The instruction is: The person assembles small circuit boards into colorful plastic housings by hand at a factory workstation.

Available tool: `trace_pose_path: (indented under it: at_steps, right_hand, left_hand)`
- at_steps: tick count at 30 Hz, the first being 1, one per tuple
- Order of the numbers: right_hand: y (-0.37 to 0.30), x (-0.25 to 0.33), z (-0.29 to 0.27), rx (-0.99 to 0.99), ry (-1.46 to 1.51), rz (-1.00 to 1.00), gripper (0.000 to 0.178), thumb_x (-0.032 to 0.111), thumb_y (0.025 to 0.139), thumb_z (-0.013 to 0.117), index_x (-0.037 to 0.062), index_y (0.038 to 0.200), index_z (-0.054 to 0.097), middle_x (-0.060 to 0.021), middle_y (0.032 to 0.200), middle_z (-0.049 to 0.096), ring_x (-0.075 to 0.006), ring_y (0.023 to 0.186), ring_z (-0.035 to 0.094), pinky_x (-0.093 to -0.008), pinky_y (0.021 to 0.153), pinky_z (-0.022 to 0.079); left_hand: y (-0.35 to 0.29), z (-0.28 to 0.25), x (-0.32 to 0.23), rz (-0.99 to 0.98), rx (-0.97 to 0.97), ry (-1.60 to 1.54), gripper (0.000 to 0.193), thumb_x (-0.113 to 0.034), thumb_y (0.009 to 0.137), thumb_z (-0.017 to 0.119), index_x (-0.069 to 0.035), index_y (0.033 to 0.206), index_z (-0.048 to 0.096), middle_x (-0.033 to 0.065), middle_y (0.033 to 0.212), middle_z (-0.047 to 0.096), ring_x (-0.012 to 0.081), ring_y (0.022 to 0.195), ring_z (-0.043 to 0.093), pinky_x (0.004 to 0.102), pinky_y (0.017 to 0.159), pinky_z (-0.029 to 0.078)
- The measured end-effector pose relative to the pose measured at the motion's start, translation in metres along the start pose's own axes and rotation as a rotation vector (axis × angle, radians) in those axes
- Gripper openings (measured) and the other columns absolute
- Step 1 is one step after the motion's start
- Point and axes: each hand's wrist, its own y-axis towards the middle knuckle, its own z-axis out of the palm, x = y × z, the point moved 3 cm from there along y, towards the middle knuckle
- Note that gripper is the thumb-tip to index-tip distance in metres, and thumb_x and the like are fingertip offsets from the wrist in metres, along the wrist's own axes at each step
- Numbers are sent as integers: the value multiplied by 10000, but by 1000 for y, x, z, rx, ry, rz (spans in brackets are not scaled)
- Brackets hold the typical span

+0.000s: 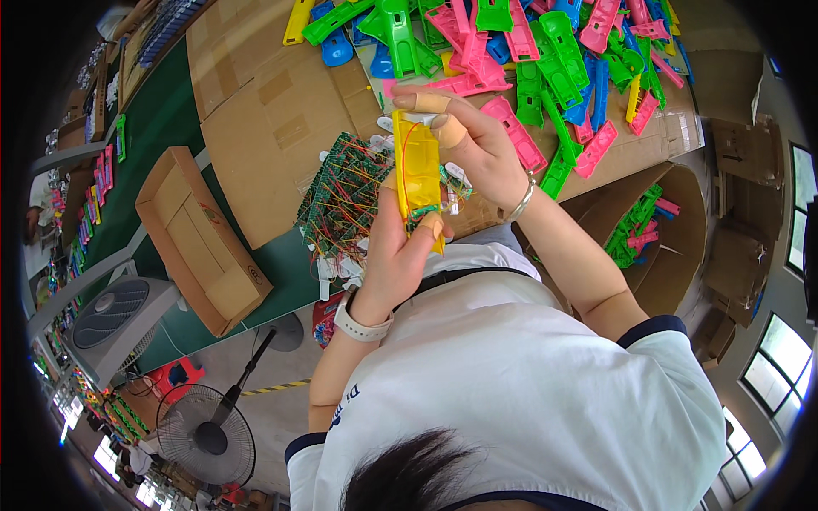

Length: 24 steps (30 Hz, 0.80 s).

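Observation:
Between my hands is a yellow plastic half-shell [417,170], its hollow side showing, tilted nearly upright. My left hand [394,260] grips its lower end, the thumb by a small green circuit board [423,213] at that end. The fingers of my right hand [487,153] are closed on the shell's upper end; beige coverings wrap several fingertips. A thin reddish wire runs along the shell's upper part. Just beside the shell, to the left, lies a heap of green circuit boards [339,183] with red and yellow wires and white parts.
Pink, green, blue and yellow plastic shells [554,64] are piled on the cardboard-covered table [256,111]. An open shallow carton [200,243] sits at left, near a fan [207,434]. A deep carton [682,247] with green and pink pieces stands at right.

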Motion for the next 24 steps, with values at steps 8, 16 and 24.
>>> trace_pose_path:
  at_steps: [8,16,24]
  right_hand:
    - [-6,-5,9,-31,343,362,359,249,929,479,33,1213,517,-66,1058,594,-114,967,551,-268,845,447]
    - [-2,-15,9,-111,461,417,474,256,915,489,-26,1286,403,-124,1225,517,-198,1082,518,-304,894,430]
    - [-5,-18,-7,54,362,631,465,349,918,458,-28,1187,504,-102,1122,569,-157,1027,537,-303,868,426]
  left_hand:
    - [-2,10,9,57,-76,16,488,-19,833,426,-21,1293,261,109,1076,497,158,787,561,284,687,472]
    - [-3,19,7,58,-77,41,464,2,832,416,-16,1276,282,109,1061,515,150,776,564,283,682,476]
    - [4,-4,3,44,-36,153,406,-28,806,525,28,1180,377,94,918,572,144,689,603,269,584,482]
